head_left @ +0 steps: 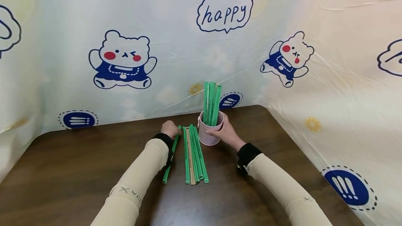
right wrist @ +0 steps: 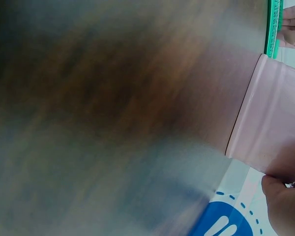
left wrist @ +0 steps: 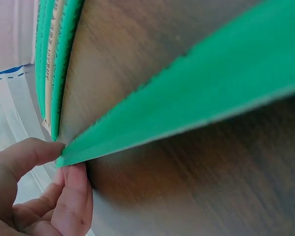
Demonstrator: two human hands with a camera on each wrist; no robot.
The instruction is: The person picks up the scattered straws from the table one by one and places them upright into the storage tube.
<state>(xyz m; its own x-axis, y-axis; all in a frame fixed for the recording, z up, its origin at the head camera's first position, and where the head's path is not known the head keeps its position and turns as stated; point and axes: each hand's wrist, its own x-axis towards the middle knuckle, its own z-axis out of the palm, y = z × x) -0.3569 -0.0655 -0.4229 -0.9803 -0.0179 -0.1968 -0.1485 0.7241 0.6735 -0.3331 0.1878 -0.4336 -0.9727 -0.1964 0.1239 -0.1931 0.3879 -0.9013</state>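
My left hand [head_left: 169,129] pinches the far end of a pair of green-wrapped chopsticks [left wrist: 187,93] between thumb and fingertips. They slant along the table, partly behind the left cuff in the head view. My right hand [head_left: 228,135] holds a small pink bucket [head_left: 205,139] from its right side, thumb across the front. The bucket stands upright on the table. Several green-wrapped chopsticks [head_left: 211,104] stand in it, their lower ends hidden inside. Between the left hand and the bucket, more green-wrapped chopsticks [head_left: 198,159] lie side by side with a brown-wrapped pair [head_left: 190,156] among them.
The brown wooden table [head_left: 94,170] reaches back to a pale printed curtain [head_left: 176,44] with bears and a "happy" bubble. The curtain hangs close behind the bucket and runs down the table's right edge.
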